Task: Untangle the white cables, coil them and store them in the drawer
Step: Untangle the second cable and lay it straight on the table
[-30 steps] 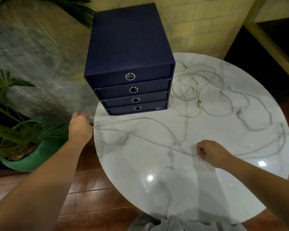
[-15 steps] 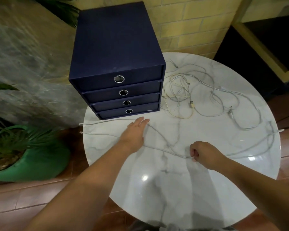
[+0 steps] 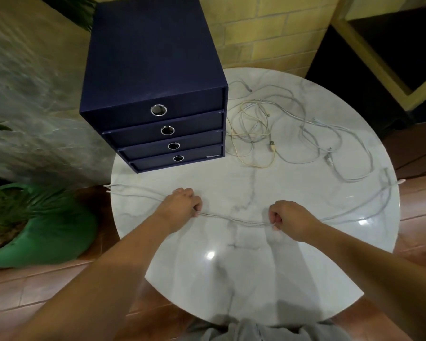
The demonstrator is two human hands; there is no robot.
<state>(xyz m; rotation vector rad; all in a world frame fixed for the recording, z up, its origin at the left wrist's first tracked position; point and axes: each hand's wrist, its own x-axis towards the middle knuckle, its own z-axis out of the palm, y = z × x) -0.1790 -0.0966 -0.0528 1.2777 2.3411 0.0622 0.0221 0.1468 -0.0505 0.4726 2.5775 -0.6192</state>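
Note:
A doubled white cable [image 3: 234, 219] runs across the round marble table [image 3: 251, 262]. My left hand [image 3: 182, 207] is shut on it left of centre, and my right hand [image 3: 289, 219] is shut on it further right. The stretch between my fists sags slightly onto the table. Its two ends [image 3: 107, 189] stick out past the table's left edge, and the far part trails to the right edge. A tangle of more white cables [image 3: 276, 134] lies at the back right. The dark blue drawer unit [image 3: 155, 99] stands at the back left, every drawer closed.
A green plant pot [image 3: 47, 232] stands on the floor left of the table. A yellow brick wall [image 3: 263, 33] rises behind the table, with a dark opening at the right. The floor is brown tile.
My left hand came in from the table's left edge, passed flat over the table, and has closed on the cable left of centre. My right hand has kept its grip.

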